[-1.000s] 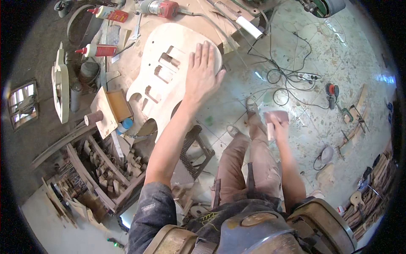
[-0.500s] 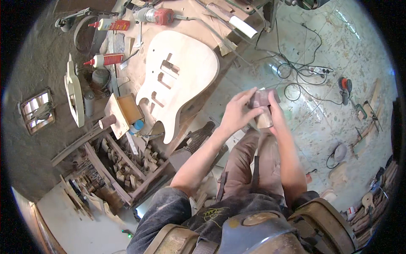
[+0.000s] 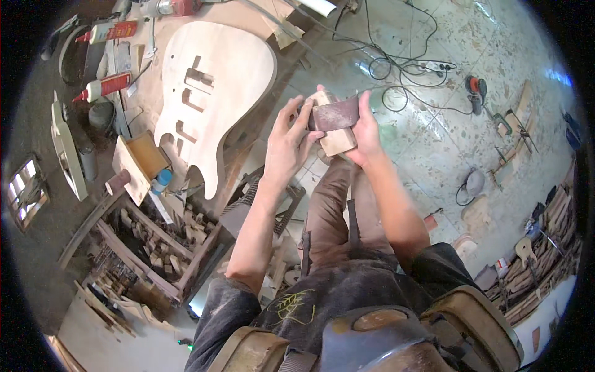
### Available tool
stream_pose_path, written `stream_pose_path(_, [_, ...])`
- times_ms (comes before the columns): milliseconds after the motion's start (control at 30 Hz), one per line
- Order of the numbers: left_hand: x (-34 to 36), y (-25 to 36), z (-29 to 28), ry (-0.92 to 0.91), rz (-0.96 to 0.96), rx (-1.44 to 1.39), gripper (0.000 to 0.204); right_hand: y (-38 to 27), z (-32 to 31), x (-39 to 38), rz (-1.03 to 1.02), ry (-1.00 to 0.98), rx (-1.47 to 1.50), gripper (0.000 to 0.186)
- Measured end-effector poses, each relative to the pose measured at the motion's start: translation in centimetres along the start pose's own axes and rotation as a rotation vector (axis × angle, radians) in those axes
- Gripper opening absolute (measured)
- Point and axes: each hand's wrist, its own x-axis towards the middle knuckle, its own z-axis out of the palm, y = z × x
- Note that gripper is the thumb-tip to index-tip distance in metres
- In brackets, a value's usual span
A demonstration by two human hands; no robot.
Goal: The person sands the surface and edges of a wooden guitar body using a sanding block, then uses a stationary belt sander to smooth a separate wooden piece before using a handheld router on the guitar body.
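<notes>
Both my hands are at a pale wooden block (image 3: 336, 141) with a strip of worn brown sandpaper (image 3: 334, 113) across it, held above my legs. My right hand (image 3: 370, 139) grips it from the right, thumb up along the side. My left hand (image 3: 286, 139) is on the left, curved fingers and thumb at the edge of the sandpaper. A pale, unfinished guitar body (image 3: 242, 74) with cut-out cavities lies on the workbench up and to the left of my hands.
Red-and-white glue bottles (image 3: 106, 85), a red power tool (image 3: 176, 7) and a small wooden jig (image 3: 130, 161) are on the bench. Cables (image 3: 396, 68), a sander (image 3: 476, 93) and clamps (image 3: 502, 124) lie on the floor at right. A bin of offcuts (image 3: 161, 248) stands lower left.
My left hand has left the guitar body and joined my right at the sanding block. Both have risen from their position half a second ago, and the view has shifted.
</notes>
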Motion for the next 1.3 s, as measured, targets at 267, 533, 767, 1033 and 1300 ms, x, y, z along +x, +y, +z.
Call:
stream_pose_path(267, [-2.3, 1.8, 1.6, 0.101, -0.404, -0.421, 0.064, 1.8, 0.9, -0.6, -0.065, -0.087, -0.329, 0.090])
stream_pose_path(533, [-3.5, 1.8, 1.8, 0.261, -0.488, -0.906, 0.064, 1.3, 2.7, -0.6, -0.401, -0.117, -1.466, 0.111])
stream_pose_path(767, [-4.4, -1.3, 2.4, 0.235, -0.541, -1.543, 0.072, 2.1, 5.5, -1.6, -0.303, -0.091, -1.625, 0.107])
stream_pose_path(1033, [-5.0, -2.2, 2.0, 0.137, -0.515, -1.661, 0.084, 1.8, 7.2, -2.3, -0.327, -0.241, -1.751, 0.098])
stream_pose_path(1300, [-5.8, -2.4, 1.2, 0.192, -0.489, -1.788, 0.084, 2.7, 9.0, -2.3, -0.258, -0.191, -1.586, 0.132])
